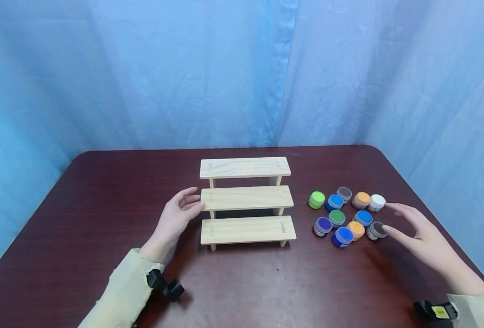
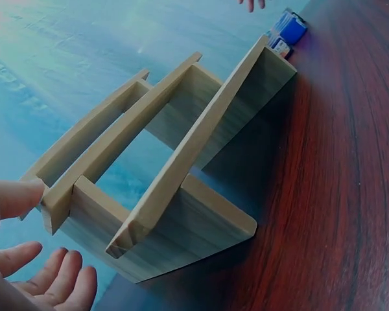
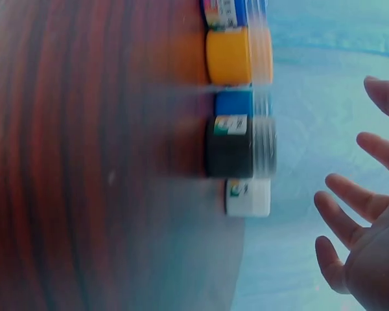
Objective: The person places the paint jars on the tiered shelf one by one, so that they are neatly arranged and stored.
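Small round plastic jars [image 1: 337, 218] in lime, green, blue, purple, orange, white and dark tones are standing in a close cluster right of centre in the head view. A pale, bare-wood, three-tiered step shelf [image 1: 246, 198] is standing mid-frame, its boards bearing no jars. The right hand [image 1: 420, 234] is hovering at the cluster's right side, thumb and fingers spread and gripping nothing, near the short white jar [image 1: 376, 203] and the near-black jar [image 1: 376, 231]. The left hand [image 1: 176, 217] is resting its thumb against the shelf's left end, its other fingers lying apart rather than wrapping the wood.

The step in hand seems to be lining up on a jar while the shelf is being steadied; the next move is probably calling for the right fingers to close round one outer jar without nudging its neighbours.

In the head view the right fingertips are almost overlapping the jars, but the right wrist view is showing a gap. Which board ends the left thumb is touching is hard to tell. Both wrist views are cutting off their hands at the frame edge, jars are partly hiding one another, and their labels are staying unreadable. A dark red-brown table [image 1: 82, 218] is spreading underneath, with a light-blue fabric curtain [image 1: 164, 77] hanging across the upper frame.
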`<action>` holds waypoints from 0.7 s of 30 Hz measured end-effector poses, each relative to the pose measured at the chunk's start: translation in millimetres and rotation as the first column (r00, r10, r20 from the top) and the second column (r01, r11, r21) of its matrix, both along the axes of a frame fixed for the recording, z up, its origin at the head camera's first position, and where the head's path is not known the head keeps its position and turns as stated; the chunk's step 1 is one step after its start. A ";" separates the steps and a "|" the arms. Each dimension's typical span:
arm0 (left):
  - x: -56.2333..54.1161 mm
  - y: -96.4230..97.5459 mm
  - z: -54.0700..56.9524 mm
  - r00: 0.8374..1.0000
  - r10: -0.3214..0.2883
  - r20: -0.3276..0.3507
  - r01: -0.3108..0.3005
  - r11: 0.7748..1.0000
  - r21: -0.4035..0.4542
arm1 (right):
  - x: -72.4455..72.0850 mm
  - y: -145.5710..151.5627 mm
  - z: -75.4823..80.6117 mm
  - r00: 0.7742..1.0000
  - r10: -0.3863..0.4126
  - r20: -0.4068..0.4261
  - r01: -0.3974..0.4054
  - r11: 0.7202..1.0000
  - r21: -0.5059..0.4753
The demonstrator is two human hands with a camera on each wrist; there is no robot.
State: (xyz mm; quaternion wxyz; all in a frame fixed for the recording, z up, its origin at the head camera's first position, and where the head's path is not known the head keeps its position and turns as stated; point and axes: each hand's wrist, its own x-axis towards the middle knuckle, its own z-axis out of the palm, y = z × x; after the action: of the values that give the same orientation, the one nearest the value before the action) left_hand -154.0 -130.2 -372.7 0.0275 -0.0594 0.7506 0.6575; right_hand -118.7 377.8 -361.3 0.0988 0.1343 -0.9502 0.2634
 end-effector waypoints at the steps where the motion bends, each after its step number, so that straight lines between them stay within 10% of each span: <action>1: -0.2 0.7 -0.4 1.000 0.001 -0.001 -0.001 1.000 0.012 | -0.2 2.7 -0.5 1.000 -0.008 0.018 0.008 1.000 0.007; 21: -3.4 3.1 -7.9 0.996 -0.067 0.059 0.038 0.915 0.401 | -8.6 34.4 -23.6 0.949 0.003 0.316 0.065 0.977 -0.204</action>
State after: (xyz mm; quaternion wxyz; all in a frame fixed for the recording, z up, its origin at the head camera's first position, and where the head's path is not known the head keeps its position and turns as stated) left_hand -157.4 -127.1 -380.6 0.0832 -0.0557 0.6006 0.7933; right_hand -127.3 412.1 -384.9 -0.0356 0.0642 -0.9222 0.3796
